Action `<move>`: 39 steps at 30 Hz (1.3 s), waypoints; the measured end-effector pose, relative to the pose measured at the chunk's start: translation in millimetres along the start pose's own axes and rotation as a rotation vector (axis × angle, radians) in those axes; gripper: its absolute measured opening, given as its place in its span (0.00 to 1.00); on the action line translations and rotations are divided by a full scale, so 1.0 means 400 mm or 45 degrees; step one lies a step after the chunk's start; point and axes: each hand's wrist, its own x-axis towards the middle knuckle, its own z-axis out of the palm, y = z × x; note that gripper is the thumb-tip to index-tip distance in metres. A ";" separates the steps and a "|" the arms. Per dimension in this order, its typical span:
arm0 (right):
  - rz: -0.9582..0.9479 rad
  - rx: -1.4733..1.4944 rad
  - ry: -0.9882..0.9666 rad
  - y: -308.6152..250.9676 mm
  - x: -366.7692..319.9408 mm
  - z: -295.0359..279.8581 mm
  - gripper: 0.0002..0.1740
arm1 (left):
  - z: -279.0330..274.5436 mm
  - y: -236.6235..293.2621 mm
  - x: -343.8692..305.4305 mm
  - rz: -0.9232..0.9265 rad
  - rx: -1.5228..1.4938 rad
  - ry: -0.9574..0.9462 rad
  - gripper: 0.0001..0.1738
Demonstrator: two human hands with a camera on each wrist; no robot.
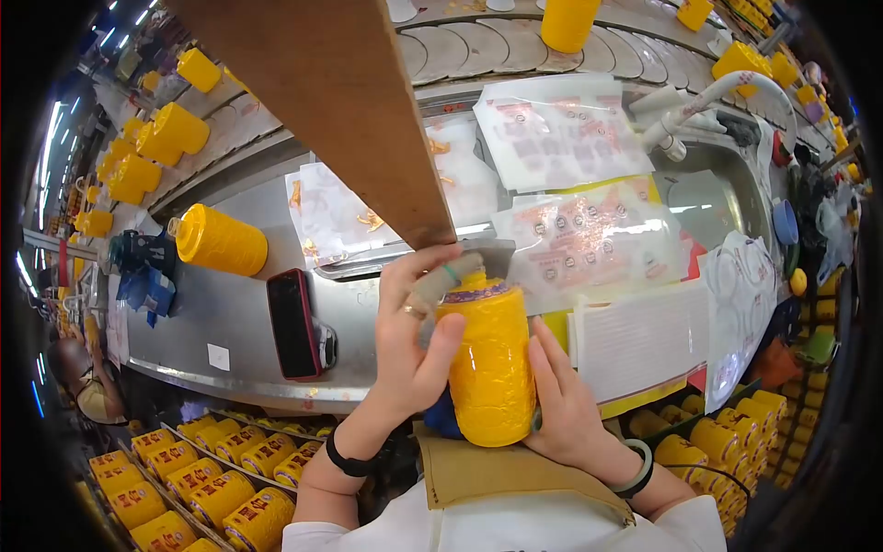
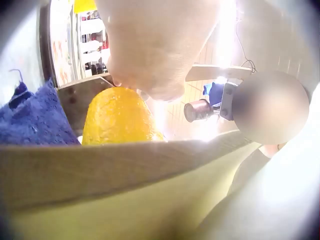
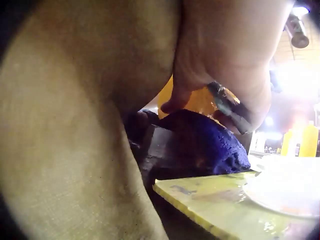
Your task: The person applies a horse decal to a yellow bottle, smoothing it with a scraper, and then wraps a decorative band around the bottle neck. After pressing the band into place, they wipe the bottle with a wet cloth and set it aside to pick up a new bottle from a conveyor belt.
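Observation:
A yellow-wrapped bottle (image 1: 492,373), with a purple patterned band round its shoulder, stands between both hands at the bench's front edge. My left hand (image 1: 414,336) holds it at the shoulder and neck, thumb along its side and fingers by the top. The right hand (image 1: 572,414) holds the lower right side, fingers pointing up along the wrap. A greyish covering shows round some left fingers, blurred. Blue cloth (image 3: 210,142) lies beneath the bottle in the right wrist view. In the left wrist view the yellow wrap (image 2: 117,117) shows below the hand.
A brown beam (image 1: 340,110) crosses overhead in front. A phone (image 1: 296,324) and another yellow bottle (image 1: 223,241) lie on the metal bench at left. Printed plastic sheets (image 1: 589,244) and a white paper stack (image 1: 639,345) are at right, before a sink (image 1: 727,184). Crated yellow bottles (image 1: 258,520) stand below.

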 end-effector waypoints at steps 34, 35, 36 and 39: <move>0.025 -0.049 -0.138 0.009 0.003 0.005 0.54 | 0.009 -0.070 -0.048 -0.395 -0.690 -0.080 0.46; 0.018 -0.030 -0.150 0.007 0.003 0.001 0.52 | 0.009 -0.076 -0.049 -0.411 -0.662 -0.082 0.48; 0.013 -0.012 -0.163 0.006 0.003 -0.005 0.50 | 0.012 -0.079 -0.047 -0.406 -0.667 -0.083 0.48; -0.269 -0.284 -0.099 -0.015 -0.001 -0.030 0.47 | 0.024 -0.085 -0.062 -0.469 -0.725 -0.061 0.48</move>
